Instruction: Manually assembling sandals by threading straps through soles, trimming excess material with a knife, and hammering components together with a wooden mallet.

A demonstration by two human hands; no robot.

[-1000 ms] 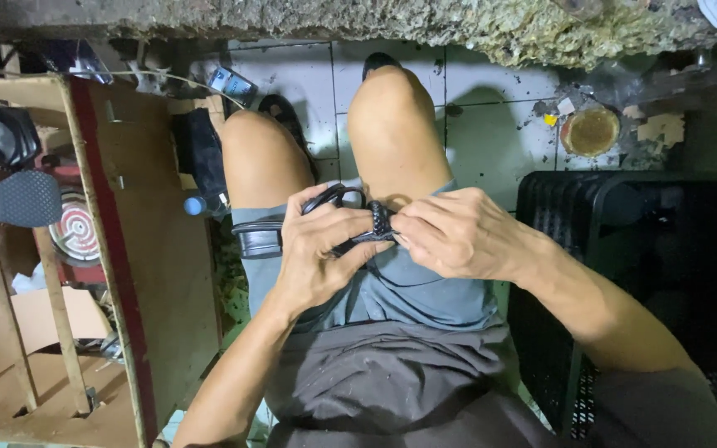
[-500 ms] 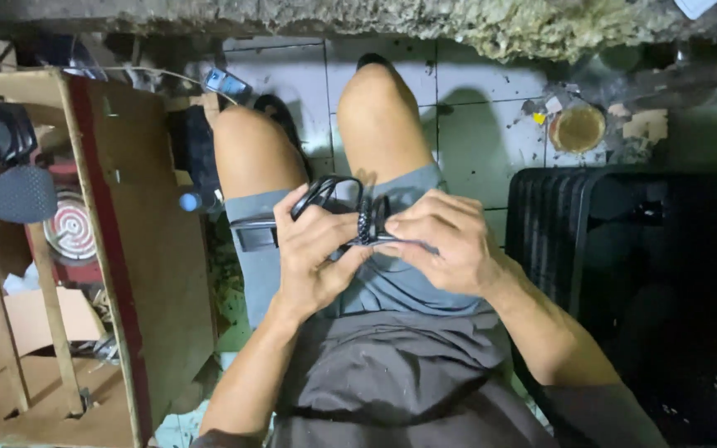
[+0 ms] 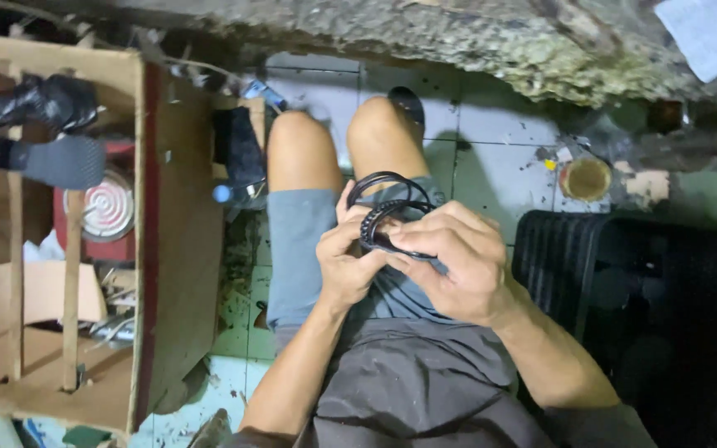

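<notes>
Black sandal straps (image 3: 387, 211), looped and partly braided, held over the lap, just above the blue-grey shorts (image 3: 296, 249). Raised a little higher toward the knees than half a second ago, loops now standing clear above the fingers instead of lying flatter against the thigh. Left hand (image 3: 346, 261) curled around the near side of the loops, thumb pressing the braided band. Right hand (image 3: 458, 261) closed over the lower part, pinching it between thumb and forefinger.

Lower ends of the straps hidden under the right hand's fingers; no telling how they join or whether a sole hangs beneath. Feet mostly covered by the knees, only a dark sandal tip (image 3: 408, 99) showing beyond. Forearms cut off at the bottom edge.

Close on the left, a cardboard box (image 3: 176, 249) with a shoe sole (image 3: 60, 162) on a stand. Close on the right, a black ribbed crate (image 3: 624, 299). Rough concrete ledge (image 3: 475, 41) ahead, tiled floor (image 3: 491, 158) open between knees and ledge.
</notes>
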